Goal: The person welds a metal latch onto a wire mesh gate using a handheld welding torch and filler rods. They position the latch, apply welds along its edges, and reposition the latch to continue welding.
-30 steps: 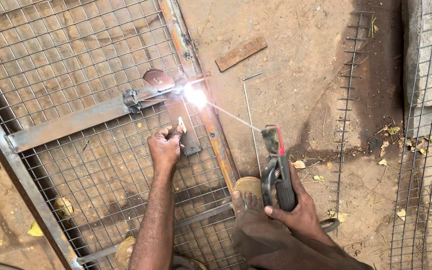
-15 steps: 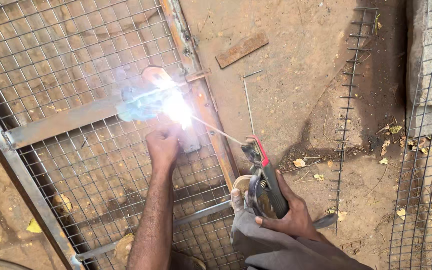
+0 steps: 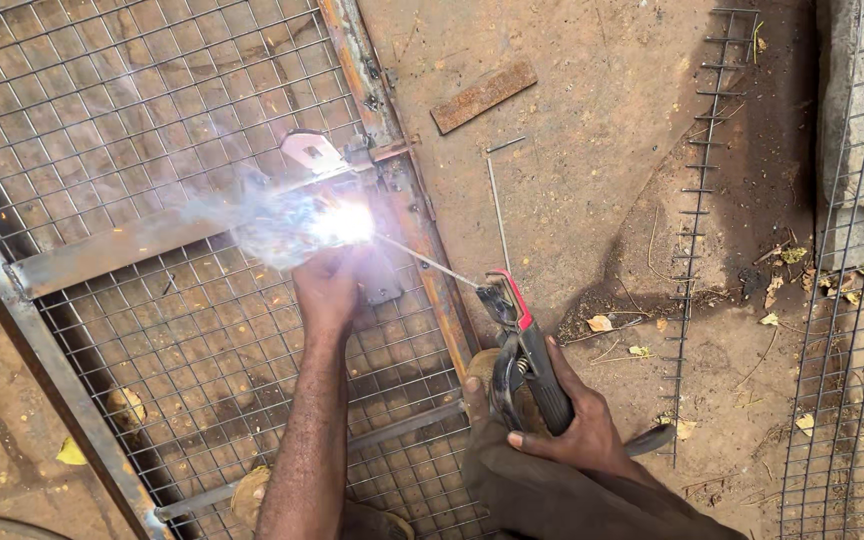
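Fingers of the right hand (image 3: 572,435) wrap an electrode holder (image 3: 522,345), its welding rod (image 3: 427,258) striking a bright arc (image 3: 344,222) at the mesh gate frame (image 3: 432,270). The left hand (image 3: 327,290), fingers closed, steadies a small plate (image 3: 382,285) just below the arc. Welding appears underway; feeding the rod steadily looks like the next demand.

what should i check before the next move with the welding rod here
1. Grip on electrode holder: right hand wrapped round its handle, ok.
2. Welding rod clamped and reaching the arc: ok.
3. Left hand clearance from the arc: bare and right beside it, not ok.
4. Hand protection: no gloves on either hand, not ok.
5. Flat bar lying across the mesh frame: ok.
6. Weld quality at the joint: hidden by glare and smoke, cannot tell.
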